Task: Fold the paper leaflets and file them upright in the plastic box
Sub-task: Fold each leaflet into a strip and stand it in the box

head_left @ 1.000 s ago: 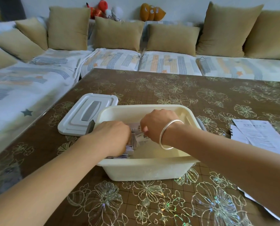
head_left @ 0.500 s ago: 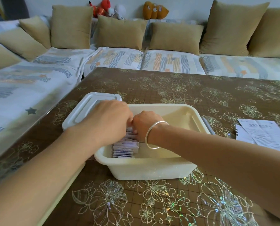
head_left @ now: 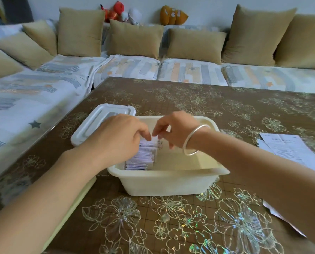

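centre frame: left hand (head_left: 120,138) and right hand (head_left: 175,131) pinch the top of a folded leaflet (head_left: 155,143), upright with the row of leaflets (head_left: 141,159) in the left half of the plastic box (head_left: 171,174) on the surface (head_left: 189,217)

The left hand (head_left: 116,138) and right hand (head_left: 175,131) are bare, as are both forearms. One smooth silver bangle (head_left: 187,139) circles the right wrist, behind the fingers.

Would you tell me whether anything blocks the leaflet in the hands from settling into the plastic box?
Nothing visible does. The left hand and right hand pinch the leaflet inside the open box, behind the filed row; the lid lies aside on the table.
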A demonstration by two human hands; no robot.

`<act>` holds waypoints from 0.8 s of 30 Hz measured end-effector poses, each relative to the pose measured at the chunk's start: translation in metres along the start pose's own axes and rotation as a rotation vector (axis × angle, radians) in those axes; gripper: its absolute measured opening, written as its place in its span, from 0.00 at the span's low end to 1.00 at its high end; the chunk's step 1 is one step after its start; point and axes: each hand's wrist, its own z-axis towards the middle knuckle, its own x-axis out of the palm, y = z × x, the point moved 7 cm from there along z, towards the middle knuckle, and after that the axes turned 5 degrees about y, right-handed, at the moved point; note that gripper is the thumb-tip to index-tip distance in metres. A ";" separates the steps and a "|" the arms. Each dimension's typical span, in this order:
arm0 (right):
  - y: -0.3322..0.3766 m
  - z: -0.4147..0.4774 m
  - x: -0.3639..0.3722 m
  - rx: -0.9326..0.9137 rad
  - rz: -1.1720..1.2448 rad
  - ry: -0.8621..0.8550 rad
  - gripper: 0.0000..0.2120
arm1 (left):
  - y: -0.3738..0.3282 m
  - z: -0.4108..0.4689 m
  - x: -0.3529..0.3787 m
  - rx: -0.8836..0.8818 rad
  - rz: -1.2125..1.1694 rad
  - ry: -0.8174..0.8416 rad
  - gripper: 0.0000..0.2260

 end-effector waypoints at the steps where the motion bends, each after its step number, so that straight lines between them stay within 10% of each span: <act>1: -0.006 -0.013 -0.011 -0.005 0.047 -0.043 0.10 | -0.009 -0.001 0.001 0.018 -0.027 -0.016 0.17; 9: -0.123 -0.174 -0.046 0.281 0.154 -0.622 0.11 | -0.122 0.007 0.027 0.253 -0.343 -0.154 0.17; 12: -0.172 -0.225 -0.010 0.512 -0.074 -0.483 0.09 | -0.158 0.006 0.042 0.350 -0.362 -0.265 0.16; 17: -0.208 -0.269 0.062 0.686 -0.284 0.059 0.32 | -0.206 -0.007 0.076 0.463 -0.333 -0.288 0.14; 20: -0.196 -0.277 0.072 0.595 -0.350 -0.043 0.40 | -0.217 -0.014 0.109 0.458 -0.342 -0.196 0.15; 24: -0.171 -0.282 0.073 0.328 -0.352 -0.285 0.24 | -0.207 -0.022 0.148 0.390 -0.353 -0.099 0.14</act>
